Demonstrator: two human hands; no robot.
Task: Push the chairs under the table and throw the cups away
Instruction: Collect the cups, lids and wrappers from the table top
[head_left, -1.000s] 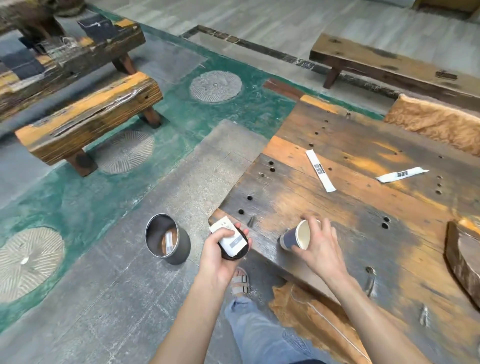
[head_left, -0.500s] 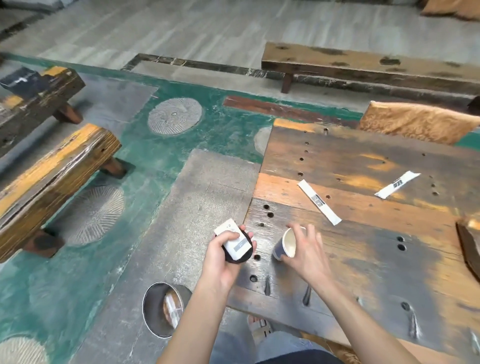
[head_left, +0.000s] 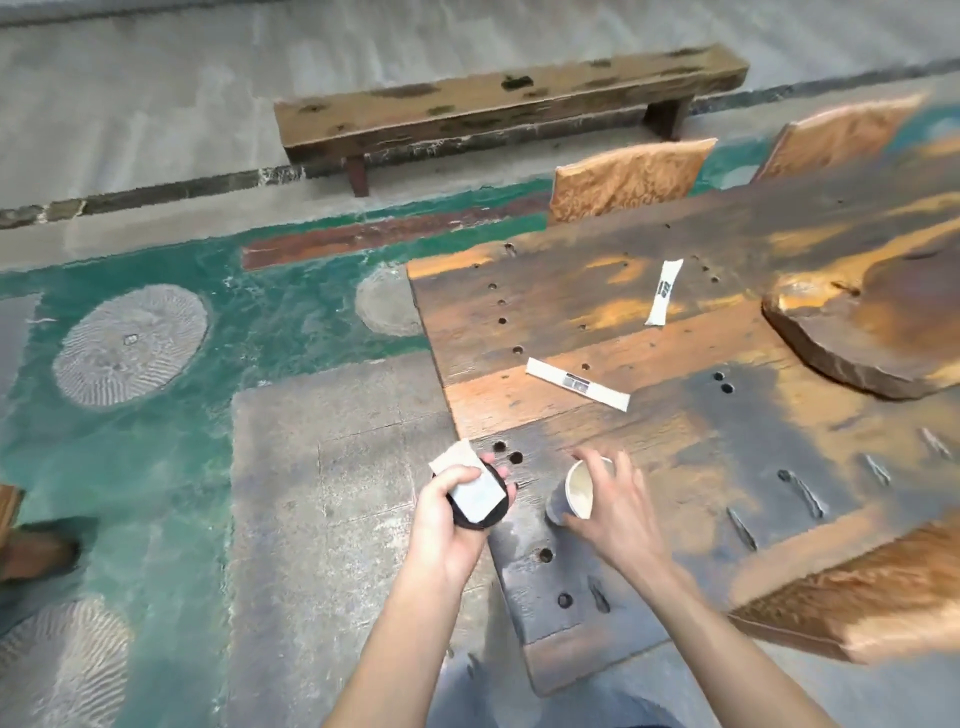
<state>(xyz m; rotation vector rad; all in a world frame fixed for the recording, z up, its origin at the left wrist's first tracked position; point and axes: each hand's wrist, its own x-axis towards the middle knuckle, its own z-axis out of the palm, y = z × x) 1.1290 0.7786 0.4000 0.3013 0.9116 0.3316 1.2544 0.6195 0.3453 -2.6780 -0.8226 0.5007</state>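
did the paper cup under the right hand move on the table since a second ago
No. The cup sits just beside the paired holes near the table edge, as before; only the camera swung.

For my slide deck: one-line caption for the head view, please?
Left hand holds a dark cup and white packet; right hand grips a tipped paper cup on the wooden table.

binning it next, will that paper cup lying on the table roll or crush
Likely light: the paper cup looks empty inside. On its side on the table, it could roll in a curve. Its thin wall may dent if the right hand squeezes.
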